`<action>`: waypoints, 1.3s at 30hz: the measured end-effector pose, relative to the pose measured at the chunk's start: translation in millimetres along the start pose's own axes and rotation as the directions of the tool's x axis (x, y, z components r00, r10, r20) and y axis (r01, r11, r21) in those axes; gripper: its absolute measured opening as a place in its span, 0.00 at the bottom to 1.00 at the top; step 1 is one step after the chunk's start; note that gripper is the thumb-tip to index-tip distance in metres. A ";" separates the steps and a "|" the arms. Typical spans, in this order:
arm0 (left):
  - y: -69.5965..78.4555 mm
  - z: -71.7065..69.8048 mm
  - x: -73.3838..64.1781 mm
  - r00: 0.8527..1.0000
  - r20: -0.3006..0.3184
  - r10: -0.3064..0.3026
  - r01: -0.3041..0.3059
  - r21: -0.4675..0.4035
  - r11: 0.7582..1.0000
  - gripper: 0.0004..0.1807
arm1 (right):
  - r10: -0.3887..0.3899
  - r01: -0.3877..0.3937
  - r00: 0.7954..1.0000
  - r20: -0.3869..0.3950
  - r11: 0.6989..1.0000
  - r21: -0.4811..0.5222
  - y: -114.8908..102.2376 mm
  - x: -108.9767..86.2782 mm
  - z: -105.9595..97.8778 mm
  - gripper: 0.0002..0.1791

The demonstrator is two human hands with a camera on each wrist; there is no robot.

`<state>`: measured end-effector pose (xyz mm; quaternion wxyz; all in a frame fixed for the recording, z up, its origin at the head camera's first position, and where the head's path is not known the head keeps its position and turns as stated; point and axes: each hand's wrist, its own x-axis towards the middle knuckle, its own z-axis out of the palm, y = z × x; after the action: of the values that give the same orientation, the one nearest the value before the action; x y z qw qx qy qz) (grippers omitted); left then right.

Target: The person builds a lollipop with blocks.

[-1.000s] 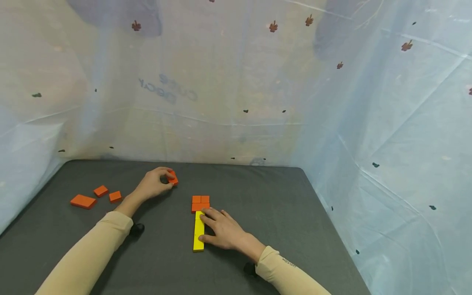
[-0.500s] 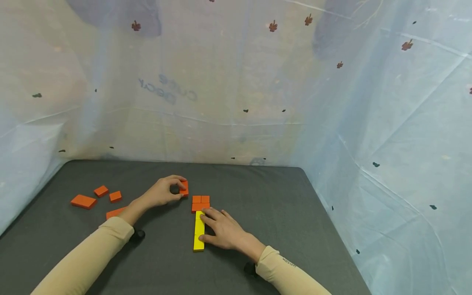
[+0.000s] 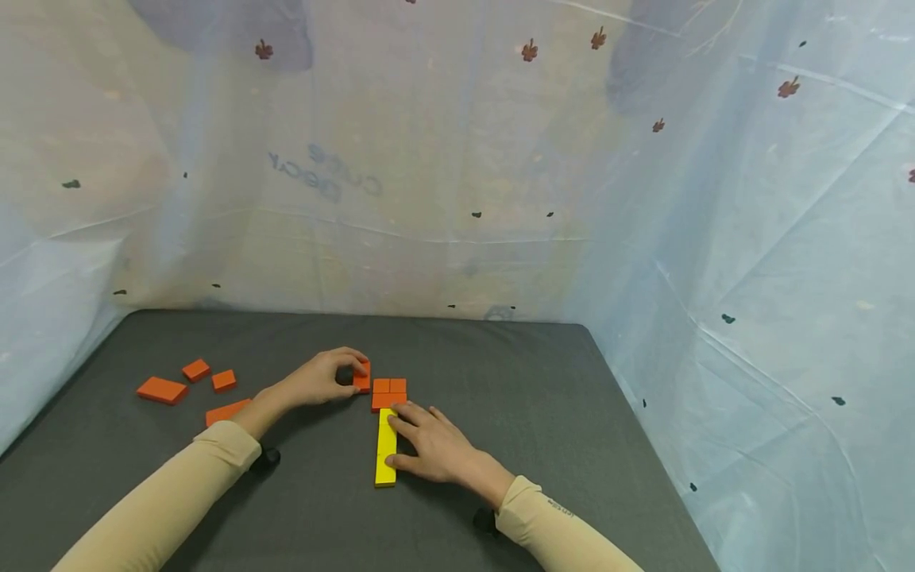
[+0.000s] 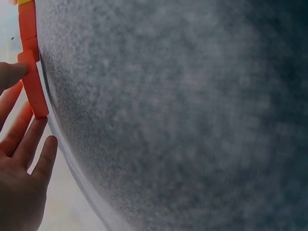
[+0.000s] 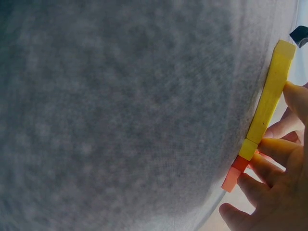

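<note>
In the head view my left hand (image 3: 322,376) pinches an orange rectangular block (image 3: 362,378) between thumb and fingers, just left of a cluster of orange blocks (image 3: 389,387). The left wrist view shows the thumb on one face of that orange block (image 4: 34,86) and fingertips on the other side. A column of yellow blocks (image 3: 384,461) runs from the cluster toward me. My right hand (image 3: 438,446) lies along its right side, thumb and fingertips touching the yellow; in the right wrist view the fingers spread along the long yellow block (image 5: 272,94) and a short yellow one (image 5: 248,149).
On the left of the dark table (image 3: 543,397) lie a large orange block (image 3: 161,390) and two small orange blocks (image 3: 196,370). Another orange block (image 3: 225,412) is partly hidden by my left wrist. A pale plastic sheet (image 3: 429,159) hangs behind and to the right.
My left hand has moved right and toward me, carrying the orange block up close to the cluster. The right hand has stayed in place.
</note>
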<state>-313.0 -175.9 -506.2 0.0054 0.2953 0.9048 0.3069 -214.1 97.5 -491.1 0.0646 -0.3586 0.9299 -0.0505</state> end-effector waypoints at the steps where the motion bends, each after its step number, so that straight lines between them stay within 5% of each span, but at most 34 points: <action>1: 0.6 0.3 0.1 1.000 0.005 0.004 -0.004 0.004 1.000 0.13 | 0.000 0.000 1.000 0.001 1.000 0.001 -0.2 0.1 -0.3 0.38; 11: 0.0 3.3 4.8 0.999 0.048 0.003 -0.004 0.022 1.000 0.12 | -0.001 0.001 1.000 0.004 1.000 0.002 0.5 0.1 -0.9 0.38; 39: 4.1 4.7 3.3 0.999 0.045 0.020 -0.020 0.016 1.000 0.11 | -0.010 0.010 1.000 -0.006 1.000 -0.015 2.1 0.1 1.7 0.38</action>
<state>-312.6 -168.9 -507.2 0.0200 0.3111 0.9040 0.2927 -215.4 99.0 -493.1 0.0587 -0.3637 0.9286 -0.0450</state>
